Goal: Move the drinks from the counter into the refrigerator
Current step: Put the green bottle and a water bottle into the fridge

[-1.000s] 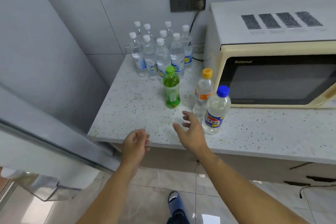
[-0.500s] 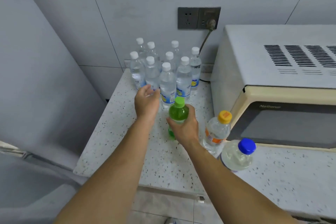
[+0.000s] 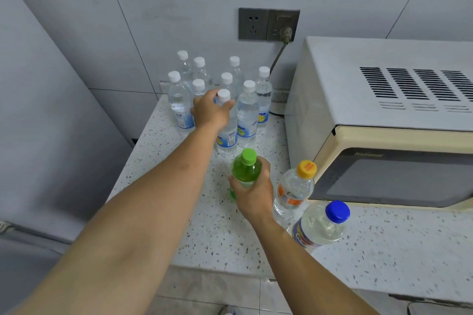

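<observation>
the left hand (image 3: 211, 111) has just closed its fingers round the neck of the front water bottle (image 3: 226, 125), at eleven o'clock on the counter (image 3: 179, 212). at centre, the right hand (image 3: 253, 193) has wrapped the green bottle (image 3: 246, 170), so both should lift out next. the orange-capped bottle (image 3: 294, 186) and blue-capped bottle (image 3: 320, 226) wait at four o'clock.

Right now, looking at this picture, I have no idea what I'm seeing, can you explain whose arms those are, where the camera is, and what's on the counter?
There is no machine here: a person wears a camera on the head, looking down at their own two bare arms. The speckled counter holds a cluster of clear water bottles with white caps by the wall, a cream microwave, an orange-capped bottle and a blue-capped bottle. The left hand grips the front water bottle near its neck. The right hand grips the green bottle. The grey panel on the left may be the refrigerator.
</observation>
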Demonstrator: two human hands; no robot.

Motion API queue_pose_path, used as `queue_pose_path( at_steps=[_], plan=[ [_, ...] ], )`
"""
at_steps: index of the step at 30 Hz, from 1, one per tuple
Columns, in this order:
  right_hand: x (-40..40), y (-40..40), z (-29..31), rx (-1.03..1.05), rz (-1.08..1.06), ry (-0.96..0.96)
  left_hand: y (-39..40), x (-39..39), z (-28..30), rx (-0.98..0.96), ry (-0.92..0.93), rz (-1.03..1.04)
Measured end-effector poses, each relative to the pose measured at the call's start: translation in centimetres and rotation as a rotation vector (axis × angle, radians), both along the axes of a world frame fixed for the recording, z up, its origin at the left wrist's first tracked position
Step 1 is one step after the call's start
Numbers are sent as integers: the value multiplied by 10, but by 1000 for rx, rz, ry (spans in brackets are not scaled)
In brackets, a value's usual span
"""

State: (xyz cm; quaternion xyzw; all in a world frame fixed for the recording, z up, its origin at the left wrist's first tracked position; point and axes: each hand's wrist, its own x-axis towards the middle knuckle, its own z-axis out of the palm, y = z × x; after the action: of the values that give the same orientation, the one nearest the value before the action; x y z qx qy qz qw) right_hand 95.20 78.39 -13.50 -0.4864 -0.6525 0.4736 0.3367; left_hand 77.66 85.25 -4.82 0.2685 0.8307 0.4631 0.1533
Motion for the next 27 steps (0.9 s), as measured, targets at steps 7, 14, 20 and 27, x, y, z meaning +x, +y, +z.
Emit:
queue_pose_path(
  at_steps=[7, 14, 20, 27],
  plan=[
    [8, -2, -1, -16, 71, -15, -59, 20, -9, 212, 32, 15],
    [12, -6, 1, 8, 109, -17, -136, 44, -8, 277, 86, 49],
    [21, -20, -1, 39, 180, -33, -190, 56, -27, 274, 17, 93],
    [26, -29, -9, -10, 178, -6, -215, 61, -72, 167, -150, 21]
  ],
)
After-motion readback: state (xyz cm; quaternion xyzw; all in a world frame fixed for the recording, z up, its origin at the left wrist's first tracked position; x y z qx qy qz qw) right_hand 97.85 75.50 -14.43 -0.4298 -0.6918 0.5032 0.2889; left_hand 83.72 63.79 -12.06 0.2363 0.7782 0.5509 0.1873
